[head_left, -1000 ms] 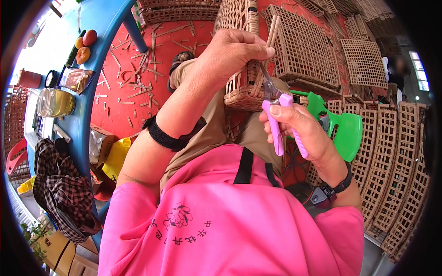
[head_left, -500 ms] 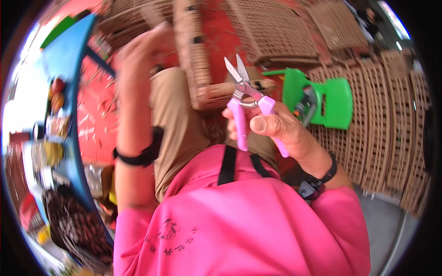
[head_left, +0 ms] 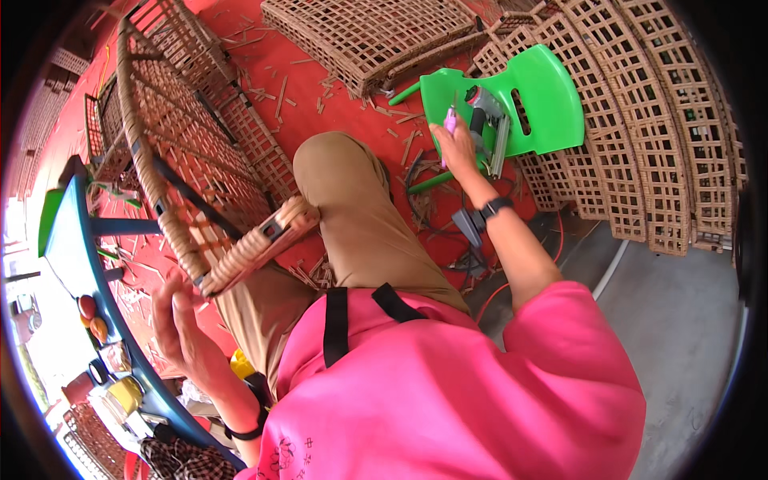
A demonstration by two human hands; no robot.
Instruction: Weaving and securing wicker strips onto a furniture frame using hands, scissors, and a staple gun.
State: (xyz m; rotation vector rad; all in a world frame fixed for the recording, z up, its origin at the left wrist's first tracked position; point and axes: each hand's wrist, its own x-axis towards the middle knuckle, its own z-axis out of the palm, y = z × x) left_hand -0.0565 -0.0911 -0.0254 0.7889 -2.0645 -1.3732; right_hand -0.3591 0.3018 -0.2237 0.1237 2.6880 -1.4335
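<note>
My right hand (head_left: 458,150) reaches out over the green plastic chair (head_left: 552,92) and is closed on pink-handled pruning shears (head_left: 450,124). Beside those fingers, a pneumatic staple gun (head_left: 486,112) with a grey and black body lies on the chair. A woven rattan-like panel (head_left: 196,148) stands tilted at my left, its wrapped lower edge (head_left: 260,240) lying against my thigh. My left hand (head_left: 188,336) is just under that panel's near corner, fingers stretched and apart; whether a fingertip touches the corner I cannot tell.
More woven panels (head_left: 368,36) lie at the back, and others (head_left: 640,120) are stacked at the right. Strip offcuts (head_left: 280,96) litter the red floor. A blue table (head_left: 132,336) with fruit and jars runs along the left. An orange cord (head_left: 500,292) crosses the grey floor.
My right hand has carried the shears forward to the chair beside the staple gun. My left hand has come down and back to the near left. The woven panel now appears farther left, tilted.
</note>
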